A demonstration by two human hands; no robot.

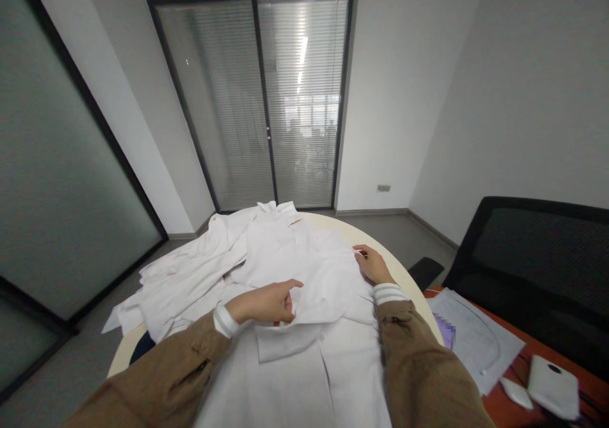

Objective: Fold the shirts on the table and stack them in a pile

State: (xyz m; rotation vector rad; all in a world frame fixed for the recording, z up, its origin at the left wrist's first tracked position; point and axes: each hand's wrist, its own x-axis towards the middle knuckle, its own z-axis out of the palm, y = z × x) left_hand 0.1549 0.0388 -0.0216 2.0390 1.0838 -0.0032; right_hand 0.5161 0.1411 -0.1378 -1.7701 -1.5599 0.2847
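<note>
Round table point(328, 222); one white coat point(304, 269); two hands point(271, 302) point(373, 264)

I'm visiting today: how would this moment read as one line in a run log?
Left hand: touching fold of white coat | Right hand: at coat's side edge | Surface: round cream table

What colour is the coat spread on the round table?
The coat is plain white, best seen in the head view.
</note>
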